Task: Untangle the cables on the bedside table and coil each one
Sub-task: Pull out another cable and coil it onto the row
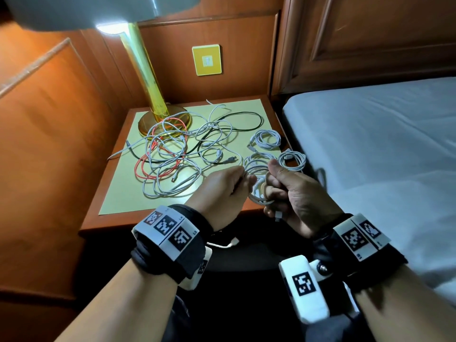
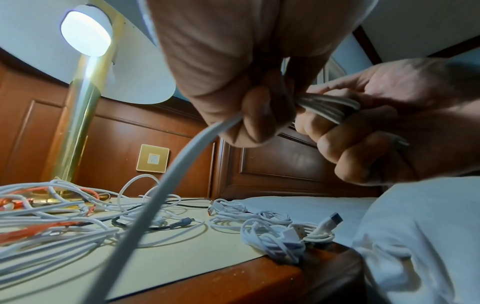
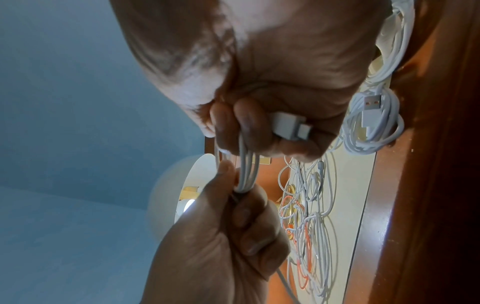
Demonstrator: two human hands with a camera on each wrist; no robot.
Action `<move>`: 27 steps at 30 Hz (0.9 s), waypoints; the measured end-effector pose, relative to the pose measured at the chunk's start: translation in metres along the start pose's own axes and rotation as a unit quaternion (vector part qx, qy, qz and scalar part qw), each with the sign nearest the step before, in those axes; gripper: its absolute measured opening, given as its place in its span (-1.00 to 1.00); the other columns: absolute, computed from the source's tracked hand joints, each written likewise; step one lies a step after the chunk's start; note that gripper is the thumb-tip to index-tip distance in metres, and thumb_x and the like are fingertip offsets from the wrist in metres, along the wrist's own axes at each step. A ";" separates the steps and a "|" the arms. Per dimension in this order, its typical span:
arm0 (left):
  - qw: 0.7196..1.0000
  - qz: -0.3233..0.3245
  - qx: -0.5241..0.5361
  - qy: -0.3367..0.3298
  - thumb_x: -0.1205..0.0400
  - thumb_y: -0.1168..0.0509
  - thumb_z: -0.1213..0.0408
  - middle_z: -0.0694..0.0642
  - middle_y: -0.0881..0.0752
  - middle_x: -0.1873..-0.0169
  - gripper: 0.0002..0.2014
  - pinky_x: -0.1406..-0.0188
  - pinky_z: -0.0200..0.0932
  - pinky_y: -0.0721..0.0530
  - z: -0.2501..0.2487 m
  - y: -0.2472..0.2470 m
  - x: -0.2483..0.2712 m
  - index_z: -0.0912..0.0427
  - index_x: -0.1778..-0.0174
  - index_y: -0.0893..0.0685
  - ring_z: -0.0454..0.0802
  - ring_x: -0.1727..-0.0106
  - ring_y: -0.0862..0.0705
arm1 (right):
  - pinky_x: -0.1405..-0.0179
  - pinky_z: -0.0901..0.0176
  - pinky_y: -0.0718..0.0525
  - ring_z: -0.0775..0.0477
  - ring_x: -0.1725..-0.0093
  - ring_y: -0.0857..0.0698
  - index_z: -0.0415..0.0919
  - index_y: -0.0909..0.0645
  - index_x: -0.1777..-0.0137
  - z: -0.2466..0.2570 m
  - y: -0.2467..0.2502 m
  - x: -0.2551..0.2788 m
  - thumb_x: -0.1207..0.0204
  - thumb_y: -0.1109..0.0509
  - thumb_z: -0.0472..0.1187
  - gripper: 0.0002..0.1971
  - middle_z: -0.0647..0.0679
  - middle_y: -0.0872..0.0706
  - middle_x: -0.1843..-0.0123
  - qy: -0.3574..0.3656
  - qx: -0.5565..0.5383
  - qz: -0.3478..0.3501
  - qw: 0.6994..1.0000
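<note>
Holding a white cable between them, your two hands meet over the near right corner of the bedside table. Your right hand has its fingers curled round several gathered loops of this cable, with the thumb raised above them; in the right wrist view a white plug lies pressed against the curled fingers. Your left hand pinches the same cable just beside the loops, its fingers folded over the strand, and from that grip the free length runs down toward the table top, as the left wrist view shows.

Just beyond your right hand, three finished white coils lie close together along the table's right edge, one at the very corner nearest the bed.

Left of the coils and farther back, the tangled cables are spread across the pale mat: white strands, an orange-red one and a black one, crossing over each other.

Behind the tangle, the brass lamp stands at the back left of the table, lit, with some strands lying over its base. On the wood panel behind it is a yellow wall switch.
</note>
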State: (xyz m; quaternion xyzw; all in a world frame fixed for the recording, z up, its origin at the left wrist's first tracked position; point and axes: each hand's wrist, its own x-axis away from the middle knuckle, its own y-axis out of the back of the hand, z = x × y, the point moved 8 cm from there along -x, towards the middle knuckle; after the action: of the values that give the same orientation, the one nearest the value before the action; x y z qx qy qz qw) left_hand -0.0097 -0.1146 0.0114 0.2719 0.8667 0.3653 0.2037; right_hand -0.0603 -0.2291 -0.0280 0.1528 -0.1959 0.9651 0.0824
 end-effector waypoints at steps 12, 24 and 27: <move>0.997 -0.004 -0.061 0.040 -0.81 -0.02 0.02 0.00 -0.43 0.49 -0.58 0.48 -0.11 -0.26 0.002 0.002 0.000 0.07 0.37 -0.37 -0.05 0.48 -0.37 | 0.30 0.19 -0.50 0.07 0.39 -0.50 -0.11 -0.60 0.22 0.000 0.007 -0.007 -0.54 -0.27 0.23 -0.60 -0.03 -0.61 0.28 0.102 0.198 -0.026 0.975; 0.997 -0.009 -0.071 0.041 -0.81 -0.03 0.02 0.01 -0.48 0.46 -0.59 0.51 -0.28 -0.30 0.003 0.002 -0.003 0.21 0.21 -0.54 -0.09 0.46 -0.40 | 0.74 0.37 -0.25 0.19 0.69 -0.33 -0.28 -0.65 0.07 0.002 0.007 0.001 -0.76 -0.25 -0.16 -0.75 -0.08 -0.75 0.29 0.006 0.097 0.020 0.995; 0.998 -0.014 -0.057 0.027 -0.80 -0.03 0.00 0.01 -0.48 0.46 -0.58 0.50 -0.31 -0.31 0.000 0.002 -0.002 0.22 0.21 -0.55 -0.10 0.45 -0.40 | 0.70 0.35 -0.08 0.17 0.66 -0.20 -0.22 -0.57 0.05 -0.002 0.003 0.001 -0.76 -0.21 -0.12 -0.78 -0.01 -0.62 0.35 -0.034 0.019 0.051 0.998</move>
State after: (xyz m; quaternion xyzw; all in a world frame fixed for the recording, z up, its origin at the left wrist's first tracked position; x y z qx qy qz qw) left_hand -0.0072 -0.1146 0.0129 0.2378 0.8533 0.4186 0.2004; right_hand -0.0623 -0.2312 -0.0309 0.1771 -0.1874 0.9659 0.0231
